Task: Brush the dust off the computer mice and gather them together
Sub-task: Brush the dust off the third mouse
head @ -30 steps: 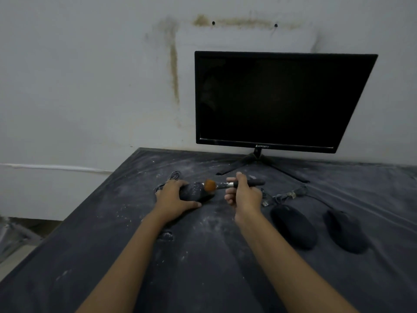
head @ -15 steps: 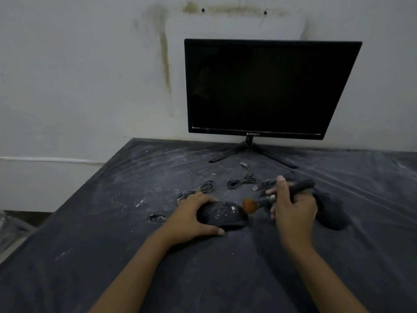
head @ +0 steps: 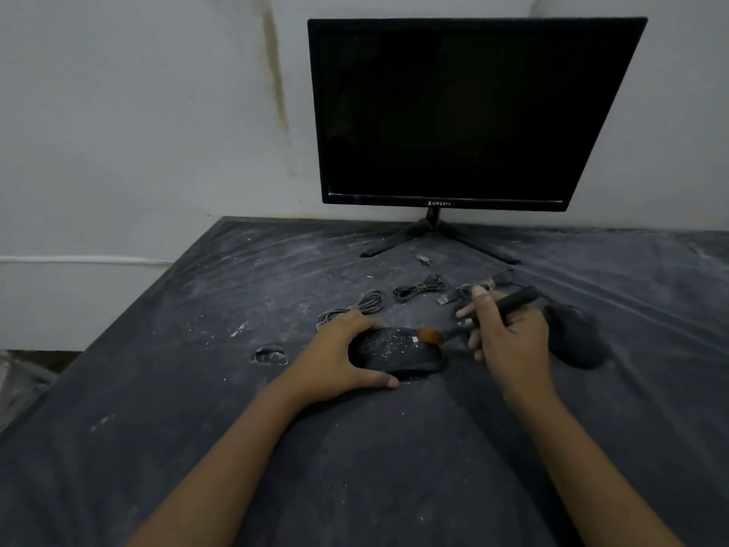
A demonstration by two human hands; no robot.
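The left hand (head: pixel 335 357) clasps the dusty black plastic computer mouse (head: pixel 394 349) on the dark film-covered counter (head: pixel 177 428), in front of the black flat-screen monitor (head: pixel 465 112). This grip is clenched around the mouse's left end. The right hand (head: pixel 509 341) grasps the handle of the black-handled, orange-bristled brush (head: pixel 516 300).

Against the frame half a second back, the bristles have advanced from beside the mouse's right end onto its top. Judgement: brushing of this mouse is under way, and white specks remain on it.

Against one second back, the mouse lies farther from the monitor. A second black mouse (head: pixel 576 337) lies below the monitor's right half, just beyond the right hand. Gathering is not yet done.
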